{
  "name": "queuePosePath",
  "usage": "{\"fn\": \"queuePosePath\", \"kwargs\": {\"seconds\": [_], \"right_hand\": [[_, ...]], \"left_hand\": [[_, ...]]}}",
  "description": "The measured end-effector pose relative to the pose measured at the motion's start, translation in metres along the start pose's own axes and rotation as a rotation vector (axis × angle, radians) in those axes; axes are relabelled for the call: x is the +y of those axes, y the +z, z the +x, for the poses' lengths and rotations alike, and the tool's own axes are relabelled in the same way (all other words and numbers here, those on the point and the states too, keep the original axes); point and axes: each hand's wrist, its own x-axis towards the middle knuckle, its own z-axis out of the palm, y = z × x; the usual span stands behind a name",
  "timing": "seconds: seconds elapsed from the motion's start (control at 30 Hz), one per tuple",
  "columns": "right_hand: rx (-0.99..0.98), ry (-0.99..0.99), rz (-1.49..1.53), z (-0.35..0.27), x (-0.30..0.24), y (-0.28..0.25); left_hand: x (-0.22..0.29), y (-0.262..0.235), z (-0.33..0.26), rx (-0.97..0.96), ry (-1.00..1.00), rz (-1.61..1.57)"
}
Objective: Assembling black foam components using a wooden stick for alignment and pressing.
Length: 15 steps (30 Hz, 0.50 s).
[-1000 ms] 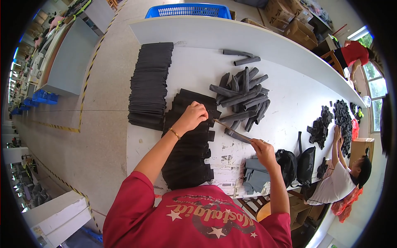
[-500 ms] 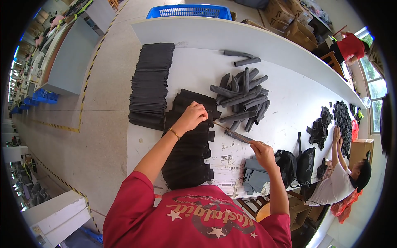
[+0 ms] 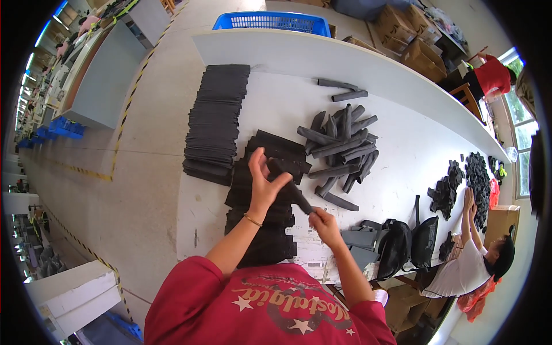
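A dark fabric tube [image 3: 296,192] slants between my hands over the dark fabric pieces. Its lower right end is in the closed fingers of my right hand [image 3: 326,227]. Around the upper left end, my left hand [image 3: 265,183] has its thumb and fingers spread apart; whether it touches the tube I cannot tell. Under my hands lies an overlapping row of black fabric pieces [image 3: 247,187]. To the left a longer stack of flat dark strips [image 3: 214,121] runs away from me. A heap of grey-black tubes [image 3: 345,141] lies right of my hands.
A raised white board [image 3: 345,54] edges the table's far side, with a blue basket [image 3: 273,23] beyond. Black bags [image 3: 397,244] and grey fabric [image 3: 362,241] lie at the near right. Farther right, a co-worker in white [image 3: 460,270] reaches toward small dark pieces [image 3: 477,178].
A thin rod-like tool showed in my right hand; now a dark tube is there. My right hand moved left and nearer me. My left hand's fingers went from pinched to spread.
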Motion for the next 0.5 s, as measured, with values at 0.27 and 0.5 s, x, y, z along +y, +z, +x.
{"fn": "queuePosePath", "kwargs": {"seconds": [0.27, 0.5], "right_hand": [[0.434, -0.201, -0.237, -0.001, 0.001, 0.090], [0.195, -0.011, -0.261, -0.066, 0.029, 0.080]], "left_hand": [[-0.025, -0.008, -0.040, 0.177, -0.817, -0.638], [-0.016, -0.025, -0.003, 0.249, -0.738, -0.410]]}}
